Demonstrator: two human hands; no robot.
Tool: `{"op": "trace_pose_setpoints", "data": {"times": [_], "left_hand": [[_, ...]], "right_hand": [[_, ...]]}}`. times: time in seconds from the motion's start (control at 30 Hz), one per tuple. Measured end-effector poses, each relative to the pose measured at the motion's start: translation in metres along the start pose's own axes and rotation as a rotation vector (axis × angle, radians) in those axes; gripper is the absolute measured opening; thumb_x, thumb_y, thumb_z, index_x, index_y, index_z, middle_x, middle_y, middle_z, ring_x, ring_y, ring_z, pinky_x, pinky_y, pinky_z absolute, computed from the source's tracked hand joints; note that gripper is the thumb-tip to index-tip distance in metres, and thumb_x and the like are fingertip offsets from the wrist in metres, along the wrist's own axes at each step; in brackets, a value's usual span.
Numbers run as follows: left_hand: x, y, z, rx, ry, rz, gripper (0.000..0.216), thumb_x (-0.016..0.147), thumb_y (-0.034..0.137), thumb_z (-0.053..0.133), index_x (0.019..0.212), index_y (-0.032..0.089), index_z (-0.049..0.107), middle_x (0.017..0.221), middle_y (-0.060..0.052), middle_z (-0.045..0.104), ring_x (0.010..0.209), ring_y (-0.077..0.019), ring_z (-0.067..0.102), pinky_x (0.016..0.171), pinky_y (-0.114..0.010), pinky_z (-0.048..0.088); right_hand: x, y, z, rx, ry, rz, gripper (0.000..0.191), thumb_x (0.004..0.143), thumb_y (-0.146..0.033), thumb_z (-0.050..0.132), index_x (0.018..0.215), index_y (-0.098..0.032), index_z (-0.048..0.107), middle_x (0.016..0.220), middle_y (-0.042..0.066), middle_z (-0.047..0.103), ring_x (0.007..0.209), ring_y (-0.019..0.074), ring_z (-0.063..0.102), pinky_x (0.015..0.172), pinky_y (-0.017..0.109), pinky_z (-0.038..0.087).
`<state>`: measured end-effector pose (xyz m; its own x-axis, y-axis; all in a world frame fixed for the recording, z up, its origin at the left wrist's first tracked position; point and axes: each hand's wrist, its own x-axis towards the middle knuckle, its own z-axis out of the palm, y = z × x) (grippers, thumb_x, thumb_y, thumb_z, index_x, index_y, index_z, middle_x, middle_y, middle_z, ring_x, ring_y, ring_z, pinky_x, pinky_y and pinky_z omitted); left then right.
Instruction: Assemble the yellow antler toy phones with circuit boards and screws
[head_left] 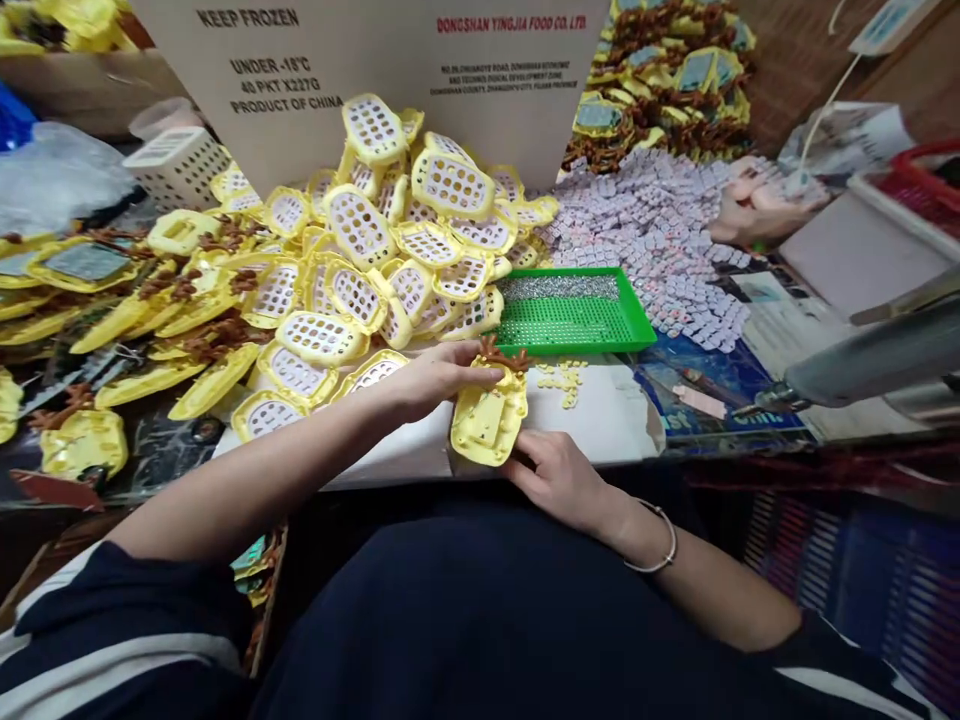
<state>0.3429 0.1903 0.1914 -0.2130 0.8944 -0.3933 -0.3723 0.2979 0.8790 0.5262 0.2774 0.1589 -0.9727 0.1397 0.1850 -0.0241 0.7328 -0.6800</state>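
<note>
Several antlered yellow casings [131, 325] are lying heaped at far left. Next, perforated yellow covers [322, 337] are piling against a printed carton [375, 60]. Left hand [439, 378] is pinching one yellow shell [484, 425] near its brown antlers; shell is sitting above the table's front edge. Right hand [562, 478] is touching its lower right edge, fingers curling, partly hidden; cannot tell whether pinching. Small yellow bits [570, 383] are lying below a green tray [639, 312]. Pale pieces [637, 215] are spreading beyond; grey tool [892, 355] is pointing leftward.
</note>
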Motion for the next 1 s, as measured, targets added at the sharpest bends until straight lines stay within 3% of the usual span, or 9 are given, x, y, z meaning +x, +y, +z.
{"op": "trace_pose_setpoints", "data": {"times": [0.13,0.3,0.4,0.5,0.6,0.7,0.77,0.87,1.0], "left_hand": [[0.016,-0.003,0.008,-0.022,-0.036,-0.064,0.042,0.065,0.033,0.081,0.098,0.012,0.068,0.094,-0.009,0.07,0.079,-0.0167,0.066,0.078,-0.031,0.051],[0.009,-0.012,0.005,-0.118,-0.053,-0.048,0.062,0.073,0.064,0.066,0.111,0.015,0.065,0.105,-0.012,0.071,0.1,-0.0262,0.065,0.084,-0.035,0.053],[-0.013,-0.027,0.003,-0.144,0.042,-0.014,0.102,0.062,0.077,0.067,0.141,0.018,0.042,0.121,-0.014,0.065,0.115,-0.0306,0.059,0.096,-0.04,0.049],[-0.04,-0.043,0.007,-0.003,0.052,0.073,0.132,0.052,0.055,0.086,0.154,0.026,0.007,0.136,-0.013,0.054,0.125,-0.0293,0.053,0.104,-0.038,0.043],[-0.063,-0.054,0.012,0.18,0.05,0.124,0.115,0.069,0.035,0.079,0.154,0.03,0.003,0.132,-0.011,0.056,0.121,-0.025,0.055,0.104,-0.037,0.042],[-0.08,-0.054,0.005,0.239,0.103,0.065,0.092,0.078,0.038,0.069,0.153,0.031,0.017,0.108,-0.007,0.065,0.09,-0.0206,0.063,0.08,-0.033,0.051],[-0.09,-0.05,-0.006,0.305,0.099,0.01,0.085,0.078,0.042,0.067,0.151,0.033,0.025,0.097,-0.004,0.065,0.079,-0.0192,0.061,0.067,-0.029,0.05],[-0.102,-0.043,-0.022,0.531,0.151,-0.008,0.08,0.078,0.046,0.063,0.149,0.032,0.029,0.102,-0.006,0.065,0.083,-0.0213,0.06,0.073,-0.031,0.048],[-0.11,-0.041,-0.031,0.783,0.231,-0.006,0.083,0.078,0.05,0.058,0.151,0.028,0.026,0.104,-0.007,0.065,0.081,-0.0229,0.059,0.076,-0.034,0.046]], "right_hand": [[-0.004,0.003,0.008,-0.194,0.16,-0.176,0.025,0.095,-0.026,0.048,0.083,-0.012,0.064,0.074,0.007,0.069,0.064,0.0152,0.065,0.058,0.024,0.049],[-0.003,0.005,0.004,-0.255,0.247,-0.237,0.023,0.095,-0.019,0.044,0.085,-0.014,0.064,0.082,0.008,0.069,0.076,0.015,0.066,0.068,0.023,0.053],[-0.004,0.005,0.003,-0.273,0.279,-0.237,0.024,0.095,-0.019,0.044,0.081,-0.014,0.063,0.075,0.006,0.066,0.068,0.0135,0.063,0.062,0.022,0.051],[-0.003,0.005,0.004,-0.274,0.306,-0.241,0.025,0.095,-0.019,0.044,0.077,-0.015,0.061,0.067,0.004,0.063,0.059,0.0113,0.058,0.054,0.021,0.047],[-0.003,0.004,0.005,-0.252,0.289,-0.274,0.024,0.095,-0.018,0.043,0.078,-0.015,0.06,0.066,0.003,0.063,0.058,0.0105,0.057,0.054,0.021,0.046],[-0.001,0.002,0.002,-0.288,0.248,-0.414,0.019,0.094,-0.015,0.044,0.089,-0.013,0.062,0.074,0.005,0.067,0.066,0.0117,0.061,0.059,0.022,0.049],[0.002,-0.002,-0.001,-0.373,0.23,-0.536,0.019,0.093,-0.013,0.045,0.089,-0.012,0.063,0.07,0.004,0.066,0.062,0.012,0.058,0.056,0.024,0.047],[0.009,-0.008,-0.001,-0.49,0.198,-0.673,0.02,0.092,-0.01,0.046,0.085,-0.011,0.064,0.063,0.001,0.061,0.055,0.0112,0.053,0.05,0.026,0.04],[0.021,-0.014,0.007,-0.583,0.152,-0.718,0.022,0.092,-0.01,0.047,0.077,-0.015,0.063,0.059,-0.001,0.057,0.053,0.0103,0.049,0.049,0.027,0.035]]}}
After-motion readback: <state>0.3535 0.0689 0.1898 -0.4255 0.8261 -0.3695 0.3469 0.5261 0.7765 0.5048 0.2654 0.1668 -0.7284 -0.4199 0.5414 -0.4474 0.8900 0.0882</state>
